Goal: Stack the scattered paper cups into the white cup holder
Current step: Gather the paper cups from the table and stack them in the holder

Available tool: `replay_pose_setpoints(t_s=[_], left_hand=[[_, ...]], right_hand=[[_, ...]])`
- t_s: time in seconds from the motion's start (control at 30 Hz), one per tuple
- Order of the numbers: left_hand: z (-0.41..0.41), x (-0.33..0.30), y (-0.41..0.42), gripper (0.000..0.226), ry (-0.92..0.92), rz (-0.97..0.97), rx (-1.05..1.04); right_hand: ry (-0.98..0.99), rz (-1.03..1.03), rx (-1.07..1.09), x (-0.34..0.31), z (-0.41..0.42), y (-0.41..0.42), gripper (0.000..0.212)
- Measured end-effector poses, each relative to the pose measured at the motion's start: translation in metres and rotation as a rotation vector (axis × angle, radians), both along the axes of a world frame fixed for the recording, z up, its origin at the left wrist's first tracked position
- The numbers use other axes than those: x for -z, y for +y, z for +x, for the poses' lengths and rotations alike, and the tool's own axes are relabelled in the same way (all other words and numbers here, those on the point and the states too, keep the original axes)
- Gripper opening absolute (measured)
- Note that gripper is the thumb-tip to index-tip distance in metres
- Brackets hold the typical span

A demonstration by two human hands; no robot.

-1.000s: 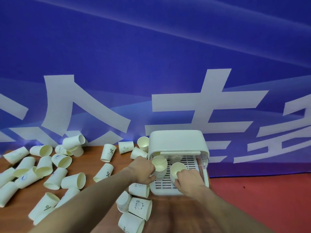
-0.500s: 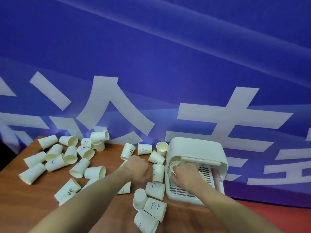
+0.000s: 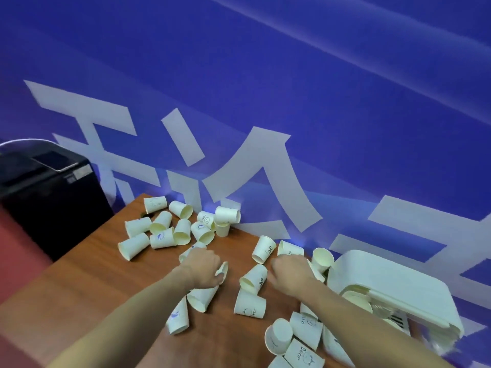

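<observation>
White cups crowd both hands; left hand grips one, right hand's fingers unclear.

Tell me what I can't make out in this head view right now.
- Right hand: palm faces down, so any cup under its fingers is hidden.
- White cup holder: its lid covers most stacked cups; count unknown.
- Bottom cups: cut by the frame edge.
- Cup prints: motion blur, mostly unreadable.

Blue banner, black bin, wooden table
</observation>
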State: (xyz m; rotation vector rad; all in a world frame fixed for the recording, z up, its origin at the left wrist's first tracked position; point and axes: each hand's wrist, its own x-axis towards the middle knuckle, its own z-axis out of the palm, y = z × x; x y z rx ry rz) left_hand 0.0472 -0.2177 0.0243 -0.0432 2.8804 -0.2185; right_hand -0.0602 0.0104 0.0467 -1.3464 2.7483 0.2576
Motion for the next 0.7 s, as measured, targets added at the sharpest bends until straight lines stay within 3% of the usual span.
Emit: replay_pose_setpoints(t_s=[0.33, 0.7], left_hand=[[0.029, 0.041, -0.098, 0.043, 0.017, 0.064, -0.217], [0.000, 0.113, -0.132, 0.044, -0.018, 0.496, -0.701]], right_hand=[[-0.148, 0.082, -0.043, 0.035, 0.011, -0.111, 0.028], [-0.492, 0.069, 0.454, 0.108, -0.003, -0.171, 0.043]])
